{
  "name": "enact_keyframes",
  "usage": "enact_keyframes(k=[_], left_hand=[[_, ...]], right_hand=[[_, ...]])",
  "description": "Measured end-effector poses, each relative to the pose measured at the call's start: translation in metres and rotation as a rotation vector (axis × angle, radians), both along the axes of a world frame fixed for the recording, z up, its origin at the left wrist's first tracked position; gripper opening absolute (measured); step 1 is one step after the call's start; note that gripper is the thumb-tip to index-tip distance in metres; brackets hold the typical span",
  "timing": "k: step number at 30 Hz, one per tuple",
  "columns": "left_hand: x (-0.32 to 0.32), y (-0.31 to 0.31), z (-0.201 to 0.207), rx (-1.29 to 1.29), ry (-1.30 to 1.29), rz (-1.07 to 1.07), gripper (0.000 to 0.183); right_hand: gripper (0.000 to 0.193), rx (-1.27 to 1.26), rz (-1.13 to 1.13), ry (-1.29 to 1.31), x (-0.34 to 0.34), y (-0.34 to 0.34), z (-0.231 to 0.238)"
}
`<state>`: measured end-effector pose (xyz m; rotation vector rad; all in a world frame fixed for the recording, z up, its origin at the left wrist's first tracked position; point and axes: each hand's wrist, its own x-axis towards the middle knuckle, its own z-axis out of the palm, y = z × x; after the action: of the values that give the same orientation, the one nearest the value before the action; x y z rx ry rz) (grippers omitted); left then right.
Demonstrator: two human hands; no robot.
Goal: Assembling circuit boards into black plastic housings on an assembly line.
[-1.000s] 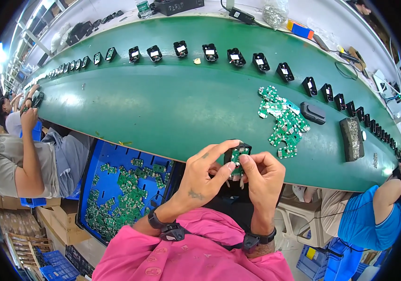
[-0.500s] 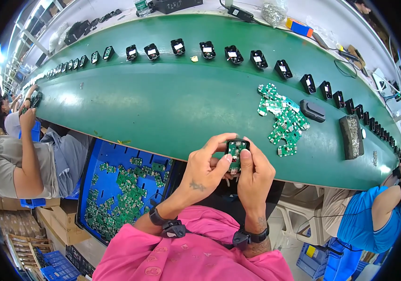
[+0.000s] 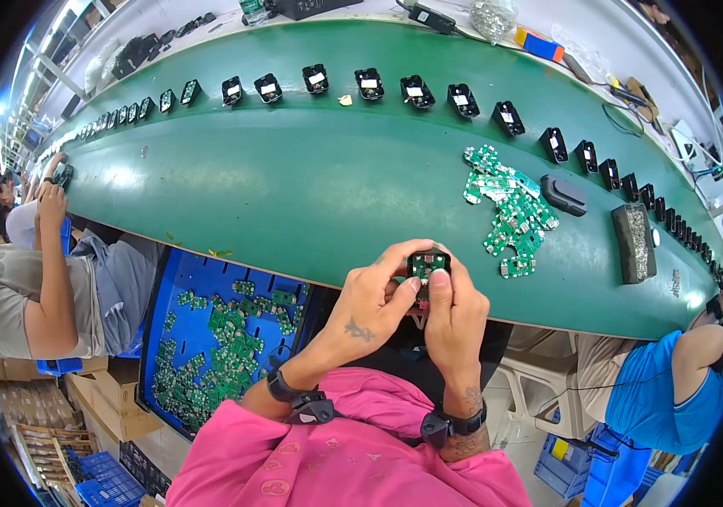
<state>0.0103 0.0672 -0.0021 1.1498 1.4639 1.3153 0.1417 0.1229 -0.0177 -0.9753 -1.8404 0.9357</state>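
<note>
Just over the table's near edge, a small black plastic housing with a green circuit board (image 3: 428, 263) seated in it is held upright between my two hands. My left hand (image 3: 376, 296) is closed around its left side, the thumb bent toward the board's lower part. From the right, my right hand (image 3: 456, 314) grips the housing, its thumb lying on the face of the board. The fingers behind the housing are mostly hidden. To the right of my hands lies a loose pile of green circuit boards (image 3: 513, 215).
A row of open black housings (image 3: 369, 84) curves along the far side of the green table (image 3: 311, 186). Right of the pile are a dark closed case (image 3: 563, 195) and a dark box of small metal parts (image 3: 634, 245). A blue bin (image 3: 196, 275) of boards stands lower left. Co-workers sit on both sides.
The row of black housings has shifted slightly left. My right thumb has moved a little on the board, and both hands stay on the housing. The co-worker at left has moved an arm.
</note>
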Motion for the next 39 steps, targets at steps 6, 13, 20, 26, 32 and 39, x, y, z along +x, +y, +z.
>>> enact_keyframes(k=[6,13,20,26,32,39], left_hand=[[0.007,-0.007,0.012,0.049,0.125,0.051,0.040],[0.005,0.002,-0.003,0.049,0.256,0.159,0.039],[-0.013,0.011,-0.010,0.003,0.014,0.138,0.030],[-0.001,0.011,0.002,0.049,0.257,0.252,0.026],[0.004,0.011,-0.004,0.258,0.430,0.322,0.026],[-0.004,0.011,-0.010,0.243,0.518,0.345,0.026]], right_hand=[[0.036,-0.047,0.049,0.049,0.001,-0.001,0.005],[0.033,-0.113,0.067,0.087,-0.011,0.011,-0.010],[0.030,-0.225,0.055,0.009,-0.021,0.012,-0.007],[0.029,-0.121,0.016,-0.053,-0.025,0.015,0.001],[0.030,0.017,0.041,0.055,-0.025,0.014,0.002],[0.031,0.042,0.089,0.097,-0.037,0.024,-0.014]])
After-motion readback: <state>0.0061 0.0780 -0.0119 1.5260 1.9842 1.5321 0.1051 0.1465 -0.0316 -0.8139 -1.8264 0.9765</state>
